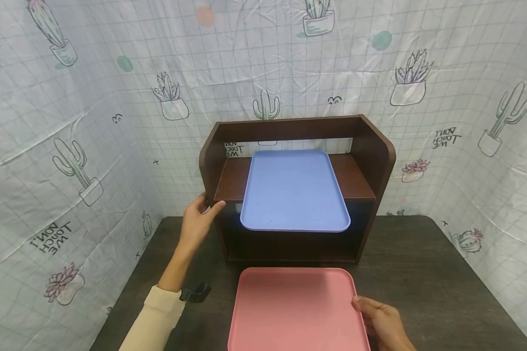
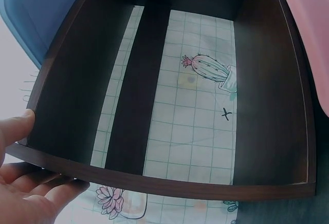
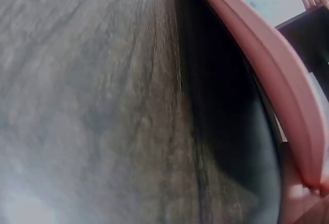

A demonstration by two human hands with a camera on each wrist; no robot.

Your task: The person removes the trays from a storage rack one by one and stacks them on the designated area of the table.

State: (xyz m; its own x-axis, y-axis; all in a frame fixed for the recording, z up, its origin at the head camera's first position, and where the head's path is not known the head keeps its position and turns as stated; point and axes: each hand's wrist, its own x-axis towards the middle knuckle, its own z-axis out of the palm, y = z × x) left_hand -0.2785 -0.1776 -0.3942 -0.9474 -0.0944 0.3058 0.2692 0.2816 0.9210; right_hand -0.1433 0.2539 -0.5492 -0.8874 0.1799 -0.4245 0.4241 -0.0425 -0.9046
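Observation:
My left hand [image 1: 196,222] grips the left side of a dark brown wooden shelf [image 1: 366,161], thumb at the front edge and fingers round the outside, as the left wrist view also shows. On the shelf's upper board lies a blue tray [image 1: 295,190], its near end jutting out past the front. In front of the shelf is a pink tray [image 1: 296,307]. My right hand [image 1: 383,319] pinches its right edge, thumb on top and fingers beneath. The right wrist view shows the pink tray's rim [image 3: 277,70] raised above the table, with a dark gap below.
The dark wood-grain table [image 1: 426,273] lies under everything. A white cloth with cactus drawings [image 1: 114,97] hangs behind and on both sides. Below the blue tray, the shelf has a lower compartment [image 1: 290,246]. A black band [image 1: 195,292] is on my left wrist.

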